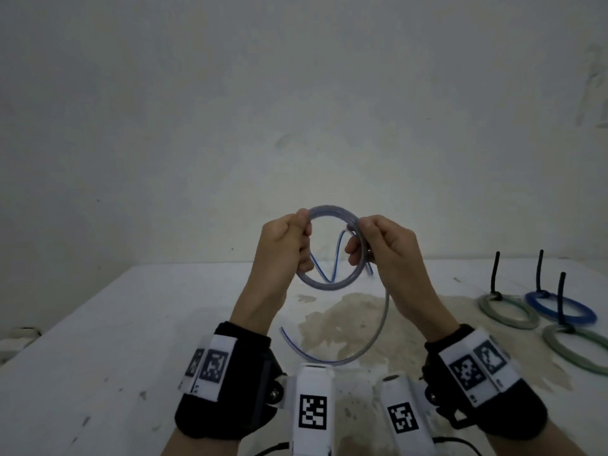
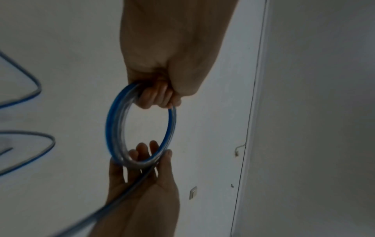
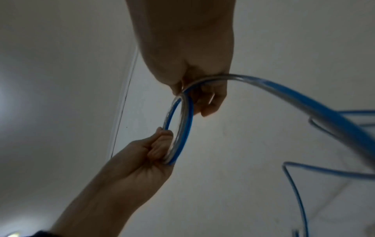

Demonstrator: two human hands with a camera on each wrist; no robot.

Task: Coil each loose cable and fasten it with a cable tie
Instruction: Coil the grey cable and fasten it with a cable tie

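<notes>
Only head view shows both hands (image 1: pixel 332 248) gripping cable (image 1: pixel 324 286) above table (image 1: pixel 131 324)

glossy clear plastic cable (image 1: pixel 329 284), stained matt white table (image 1: pixel 131 324)

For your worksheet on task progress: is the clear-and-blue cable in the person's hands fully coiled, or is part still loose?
Partly coiled. Both hands grip a ring of cable, but a loose tail trails to the table.

No readable text anywhere; only black-and-white square code markers on the wrist bands (image 1: pixel 215 363)
</notes>
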